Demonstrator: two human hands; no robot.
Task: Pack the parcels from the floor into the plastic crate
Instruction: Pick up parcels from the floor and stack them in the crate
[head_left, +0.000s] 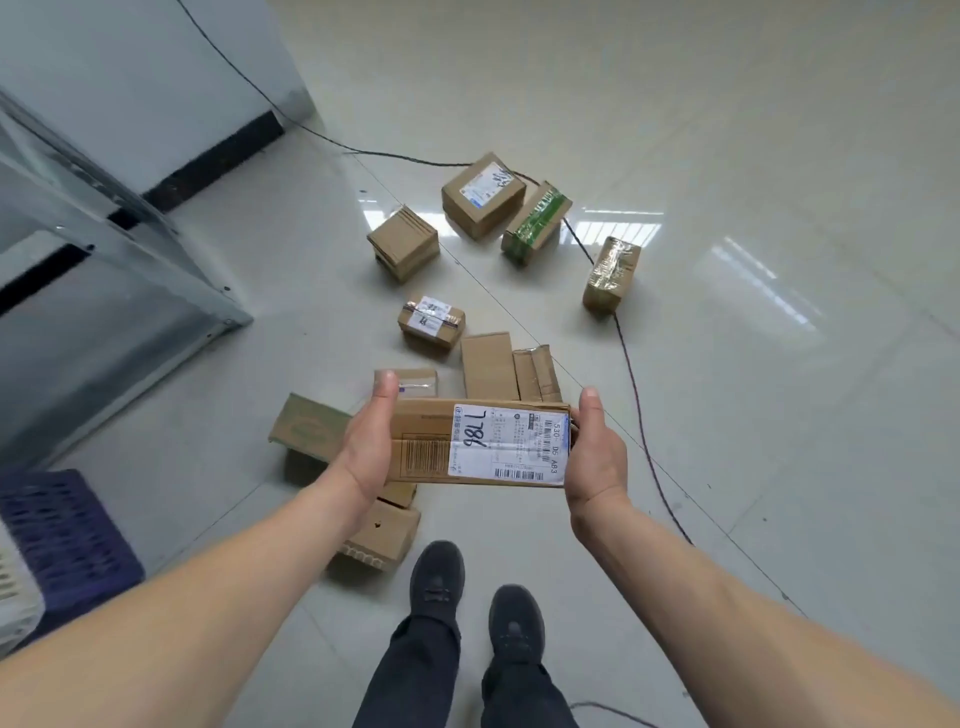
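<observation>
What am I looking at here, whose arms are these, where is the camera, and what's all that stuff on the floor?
There is no machine here. One wide-angle camera sits on a person's head and looks down, so you see their own arms, legs and dark shoes. The left hand and right hand grip the two ends of a long cardboard parcel with a white shipping label, held above the floor. More parcels lie scattered on the tiled floor, among them a box with green tape and a small labelled box. A thin black cable runs across the tiles. The purple plastic crate stands at the lower left.
</observation>
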